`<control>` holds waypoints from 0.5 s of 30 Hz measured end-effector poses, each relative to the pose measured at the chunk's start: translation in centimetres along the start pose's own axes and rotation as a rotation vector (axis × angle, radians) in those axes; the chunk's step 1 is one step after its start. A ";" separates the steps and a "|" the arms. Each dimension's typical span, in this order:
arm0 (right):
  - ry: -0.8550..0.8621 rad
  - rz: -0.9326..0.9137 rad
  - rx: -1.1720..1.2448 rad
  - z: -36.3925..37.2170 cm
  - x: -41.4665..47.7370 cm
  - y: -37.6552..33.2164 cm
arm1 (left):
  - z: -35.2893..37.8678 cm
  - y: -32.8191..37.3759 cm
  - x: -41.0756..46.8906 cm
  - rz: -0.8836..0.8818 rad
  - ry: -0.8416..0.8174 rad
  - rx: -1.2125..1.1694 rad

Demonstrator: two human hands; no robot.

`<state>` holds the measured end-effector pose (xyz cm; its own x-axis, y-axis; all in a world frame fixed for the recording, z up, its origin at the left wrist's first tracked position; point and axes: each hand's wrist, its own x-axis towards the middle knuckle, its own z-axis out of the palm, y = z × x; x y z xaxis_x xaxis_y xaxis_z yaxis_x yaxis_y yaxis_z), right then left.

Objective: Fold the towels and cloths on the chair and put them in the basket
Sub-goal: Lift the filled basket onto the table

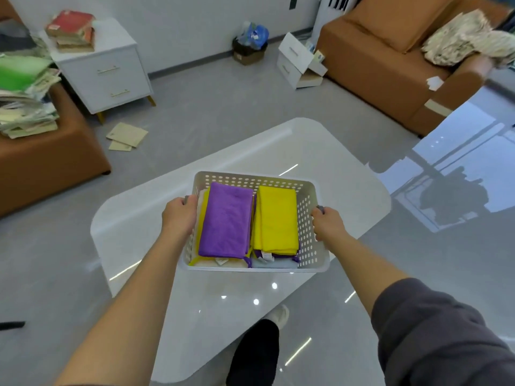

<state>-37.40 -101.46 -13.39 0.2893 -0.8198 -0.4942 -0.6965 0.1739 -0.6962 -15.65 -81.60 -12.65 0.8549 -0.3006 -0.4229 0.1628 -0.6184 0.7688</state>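
Here, a white perforated plastic basket (308, 218) sits over the glossy white rounded table (306, 146); whether its base touches the tabletop cannot be told. The left hand (179, 215) grips the grey handle on the basket's left rim, fingers curled over it. The right hand (328, 224) grips the matching grey handle (320, 209) on the right rim in the same way.

Inside, two stacks of folded cloths lie side by side and fill most of the floor. A folded purple microfibre cloth (225, 221) tops the left stack, with a yellow edge and a cream layer showing beneath it. A folded yellow microfibre cloth (276, 218) tops the right stack, over a purple layer and a pale blue one (274, 264) at the bottom.

By the far wall, a small dark waste bin (249, 52) holds blue and clear plastic bags. A shaggy beige throw (468, 37) lies heaped on the orange armchair (376, 51) at the upper right.
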 end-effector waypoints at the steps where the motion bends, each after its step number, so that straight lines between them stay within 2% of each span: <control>1: -0.001 0.001 -0.002 -1.5 1.8 0.0 | 2.1 1.1 0.5 -0.001 -0.002 -0.001; 8: 0.004 0.029 -0.052 -11.7 14.9 0.0 | 16.7 9.8 4.5 -0.011 -0.026 0.113; 15: -0.086 0.048 -0.073 -19.5 25.7 -0.5 | 28.0 16.7 7.5 -0.017 0.005 0.177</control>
<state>-42.42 -133.28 -15.63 0.3076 -0.7613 -0.5708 -0.7561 0.1686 -0.6323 -20.32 -114.43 -16.41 0.8555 -0.2857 -0.4318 0.0879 -0.7417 0.6649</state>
